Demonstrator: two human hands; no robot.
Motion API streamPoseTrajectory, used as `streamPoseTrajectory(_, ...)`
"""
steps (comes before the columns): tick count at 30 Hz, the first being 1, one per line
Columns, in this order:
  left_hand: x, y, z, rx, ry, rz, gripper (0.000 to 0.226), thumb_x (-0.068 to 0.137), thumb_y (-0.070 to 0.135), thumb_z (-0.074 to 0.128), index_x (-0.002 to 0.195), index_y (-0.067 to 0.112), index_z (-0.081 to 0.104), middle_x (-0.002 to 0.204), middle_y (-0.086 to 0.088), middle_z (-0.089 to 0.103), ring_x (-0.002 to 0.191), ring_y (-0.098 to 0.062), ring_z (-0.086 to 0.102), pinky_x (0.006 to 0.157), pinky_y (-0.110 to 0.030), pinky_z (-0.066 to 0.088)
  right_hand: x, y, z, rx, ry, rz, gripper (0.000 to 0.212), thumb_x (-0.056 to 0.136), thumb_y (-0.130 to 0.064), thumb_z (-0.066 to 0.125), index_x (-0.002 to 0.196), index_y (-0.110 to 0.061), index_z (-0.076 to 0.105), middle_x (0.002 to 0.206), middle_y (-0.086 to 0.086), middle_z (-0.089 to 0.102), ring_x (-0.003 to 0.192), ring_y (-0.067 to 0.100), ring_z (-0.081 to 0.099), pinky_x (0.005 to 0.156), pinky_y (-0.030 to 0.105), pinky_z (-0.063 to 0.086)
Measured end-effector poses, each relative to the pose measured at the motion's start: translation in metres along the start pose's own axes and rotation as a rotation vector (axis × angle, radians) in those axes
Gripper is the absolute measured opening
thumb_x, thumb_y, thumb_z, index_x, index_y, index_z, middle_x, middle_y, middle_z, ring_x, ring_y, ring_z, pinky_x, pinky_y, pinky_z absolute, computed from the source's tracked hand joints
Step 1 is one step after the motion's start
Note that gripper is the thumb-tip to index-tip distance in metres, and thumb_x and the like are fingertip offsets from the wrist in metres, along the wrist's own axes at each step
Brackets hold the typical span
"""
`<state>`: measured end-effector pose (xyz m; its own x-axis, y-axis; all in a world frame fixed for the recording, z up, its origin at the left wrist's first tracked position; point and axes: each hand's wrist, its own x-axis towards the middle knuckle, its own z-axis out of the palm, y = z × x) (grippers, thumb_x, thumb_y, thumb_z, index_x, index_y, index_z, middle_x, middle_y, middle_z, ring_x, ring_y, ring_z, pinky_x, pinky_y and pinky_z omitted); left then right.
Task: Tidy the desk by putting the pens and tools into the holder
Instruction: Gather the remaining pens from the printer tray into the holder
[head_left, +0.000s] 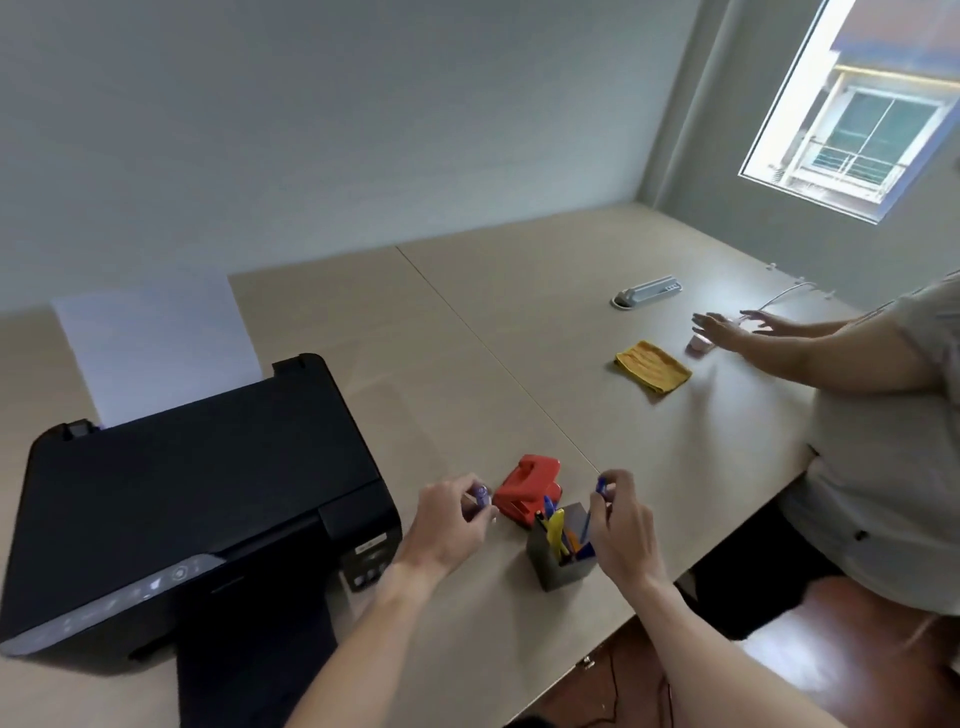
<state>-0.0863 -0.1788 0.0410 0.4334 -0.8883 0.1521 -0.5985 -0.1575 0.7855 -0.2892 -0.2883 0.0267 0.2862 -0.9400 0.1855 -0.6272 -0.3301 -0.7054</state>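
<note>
Left hand (451, 519) pinches pen (480, 496); right hand (621, 525) lowers pen (597, 501) into holder (563, 569).

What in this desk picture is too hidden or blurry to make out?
Head view, the only one:
- Pens in the holder: lower ends hidden by its walls.
- Pen in the right hand: mostly hidden by fingers.
- Small object in the left hand: blurred.
- Pink thing beside the other person's hand: blurred.
- Printer buttons: too small to read.
</note>
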Motion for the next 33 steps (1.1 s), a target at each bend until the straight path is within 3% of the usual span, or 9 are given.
streamPoseTrajectory(3,0.003,0.008,0.013,-0.009,0.012,0.056,0.006,0.081,0.019,0.07,0.086,0.021,0.068,0.081,0.008,0.065,0.076,-0.01,0.063,0.071,-0.022,0.049,-0.01,0.008,0.003,-0.046,-0.086,0.054,0.02,0.095,-0.011,0.046,0.094,-0.03,0.041,0.082,0.008,0.068,0.061,0.018,0.062,0.053,0.034,0.051)
streamPoseTrajectory(9,0.002,0.034,0.041,-0.135,0.003,0.088,0.015,0.087,0.018,0.06,0.1,0.024,0.055,0.082,0.009,0.061,0.079,-0.009,0.062,0.071,-0.022,0.051,-0.009,0.014,0.001,-0.268,-0.074,0.032,0.025,0.085,-0.003,0.049,0.104,-0.01,0.063,0.106,0.01,0.065,0.094,0.031,0.061,0.076,0.036,0.049)
streamPoseTrajectory(13,-0.008,0.044,0.063,-0.196,-0.027,0.083,0.017,0.087,0.003,0.06,0.095,0.017,0.057,0.069,0.02,0.059,0.072,0.012,0.06,0.067,0.001,0.04,-0.017,0.021,-0.002,-0.245,-0.042,0.181,0.037,0.083,0.001,0.045,0.115,-0.008,0.061,0.118,0.01,0.061,0.106,0.031,0.058,0.086,0.037,0.045)
streamPoseTrajectory(15,-0.006,0.042,0.073,-0.193,-0.095,0.078,0.015,0.089,0.0,0.057,0.096,0.013,0.057,0.07,0.012,0.064,0.071,0.007,0.064,0.069,-0.006,0.048,-0.02,0.023,-0.003,-0.218,-0.03,0.23,0.034,0.084,0.0,0.045,0.113,-0.009,0.06,0.115,0.011,0.062,0.104,0.031,0.057,0.085,0.037,0.044)
streamPoseTrajectory(18,-0.004,0.035,0.085,-0.127,-0.178,0.072,0.014,0.093,0.007,0.055,0.105,0.012,0.059,0.084,-0.004,0.07,0.077,-0.014,0.068,0.076,-0.033,0.056,-0.03,0.028,-0.006,-0.241,-0.067,0.249,0.023,0.086,-0.005,0.044,0.1,-0.01,0.061,0.103,0.009,0.065,0.093,0.028,0.06,0.078,0.038,0.049)
streamPoseTrajectory(23,-0.007,0.024,0.092,-0.099,-0.135,0.057,0.017,0.095,0.016,0.053,0.109,0.016,0.063,0.098,-0.002,0.07,0.085,-0.013,0.066,0.069,-0.022,0.054,-0.057,0.038,0.0,-0.411,-0.279,0.193,0.015,0.088,-0.012,0.042,0.075,-0.02,0.044,0.077,0.006,0.063,0.073,0.027,0.062,0.058,0.033,0.039)
streamPoseTrajectory(26,-0.009,0.013,0.086,-0.053,-0.096,0.02,0.02,0.096,0.007,0.048,0.1,0.016,0.066,0.091,-0.003,0.071,0.082,-0.017,0.065,0.069,-0.021,0.047,-0.064,0.036,0.009,-0.422,-0.351,0.168,0.015,0.089,-0.015,0.041,0.076,-0.022,0.044,0.08,0.005,0.064,0.074,0.025,0.064,0.059,0.03,0.038)
streamPoseTrajectory(30,-0.027,-0.016,0.059,0.07,-0.135,-0.087,0.024,0.098,0.015,0.042,0.098,0.02,0.065,0.09,-0.003,0.071,0.085,-0.018,0.066,0.069,-0.019,0.04,-0.066,0.024,0.029,-0.378,-0.468,0.14,0.018,0.089,-0.018,0.039,0.075,-0.02,0.05,0.072,-0.001,0.06,0.068,0.019,0.061,0.06,0.032,0.047)
streamPoseTrajectory(33,-0.051,-0.044,0.027,0.13,-0.097,-0.19,0.024,0.096,0.019,0.041,0.093,0.022,0.064,0.091,0.002,0.07,0.085,-0.014,0.064,0.071,-0.026,0.047,-0.067,0.009,0.053,-0.386,-0.552,0.073,0.018,0.088,-0.024,0.041,0.079,-0.018,0.055,0.082,0.004,0.065,0.078,0.027,0.064,0.068,0.038,0.05)
